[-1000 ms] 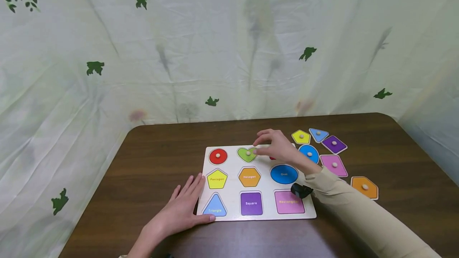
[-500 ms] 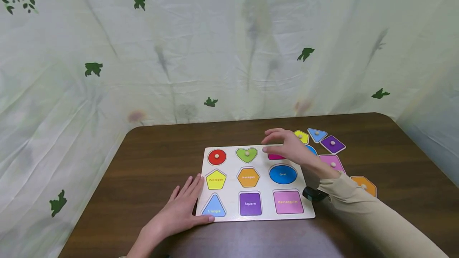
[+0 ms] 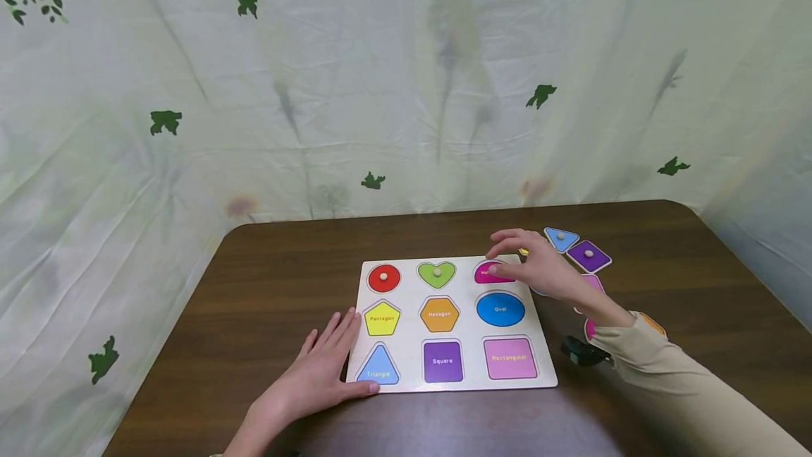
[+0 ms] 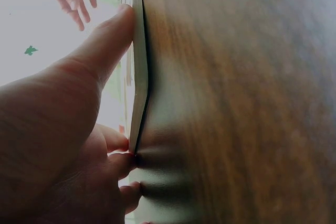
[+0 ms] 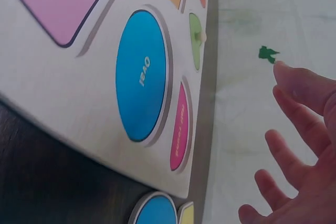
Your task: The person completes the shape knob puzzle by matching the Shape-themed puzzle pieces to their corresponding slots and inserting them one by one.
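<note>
A white shape puzzle board [image 3: 409,330] lies on the table, its recesses printed with coloured shapes and names. Along its left edge rests my left hand [image 3: 320,372], fingers extended and thumb on the front corner. My right hand [image 3: 542,265] holds nothing and hovers over the board's far right corner, near the magenta half-round recess [image 3: 483,275]. In the right wrist view its fingers [image 5: 289,158] are spread and slightly bent. The red circle piece [image 3: 391,282] and green heart piece [image 3: 447,272] sit in the far row, each with a knob.
Loose knobbed pieces lie right of the board: a blue triangle [image 3: 566,240], a purple square [image 3: 582,257], a pink rectangle [image 3: 593,281], a magenta piece [image 3: 591,330], and a blue oval [image 5: 155,212]. The right arm partly hides several. A leaf-patterned curtain [image 3: 406,90] hangs behind the table.
My right hand has moved right from the green heart piece, past the half-round recess, uncovering most of that recess. The left hand stays on the board's edge.
</note>
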{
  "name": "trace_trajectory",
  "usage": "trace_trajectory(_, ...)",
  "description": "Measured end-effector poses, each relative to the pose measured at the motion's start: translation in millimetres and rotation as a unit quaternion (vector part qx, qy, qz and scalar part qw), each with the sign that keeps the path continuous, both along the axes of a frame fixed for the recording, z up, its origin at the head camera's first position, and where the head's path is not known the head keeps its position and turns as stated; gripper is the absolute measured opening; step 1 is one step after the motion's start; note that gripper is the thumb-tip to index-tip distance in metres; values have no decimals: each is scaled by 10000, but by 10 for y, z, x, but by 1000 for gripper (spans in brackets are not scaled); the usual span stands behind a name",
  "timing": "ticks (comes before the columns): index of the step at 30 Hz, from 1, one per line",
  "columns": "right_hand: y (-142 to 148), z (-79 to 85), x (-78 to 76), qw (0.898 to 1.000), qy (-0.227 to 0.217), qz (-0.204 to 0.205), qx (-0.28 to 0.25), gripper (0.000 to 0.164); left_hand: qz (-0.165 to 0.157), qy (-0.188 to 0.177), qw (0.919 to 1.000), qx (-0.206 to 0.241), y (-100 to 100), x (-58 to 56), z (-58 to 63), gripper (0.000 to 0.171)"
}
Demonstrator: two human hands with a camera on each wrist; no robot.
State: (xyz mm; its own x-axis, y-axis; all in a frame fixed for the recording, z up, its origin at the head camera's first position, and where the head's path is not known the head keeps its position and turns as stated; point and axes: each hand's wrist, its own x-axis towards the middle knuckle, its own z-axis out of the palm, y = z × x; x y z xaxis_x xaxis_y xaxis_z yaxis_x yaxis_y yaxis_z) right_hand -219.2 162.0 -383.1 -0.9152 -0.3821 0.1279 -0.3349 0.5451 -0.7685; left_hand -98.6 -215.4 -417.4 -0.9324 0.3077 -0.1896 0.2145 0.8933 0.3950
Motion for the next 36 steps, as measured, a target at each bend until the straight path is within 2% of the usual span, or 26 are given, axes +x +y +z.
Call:
trace_trajectory(9,165,1,40,9997,-48,-177,145,26,28,-28,10000,13,9,14,13,112)
trace_trajectory(16,302,-1,52,9993,253,-154,228,23,30,-41,10000,39,8,9,17,112)
trace_trajectory(36,742,-7,193,9970,310,-356,607,26,53,-137,9999,31,2,-12,33,114)
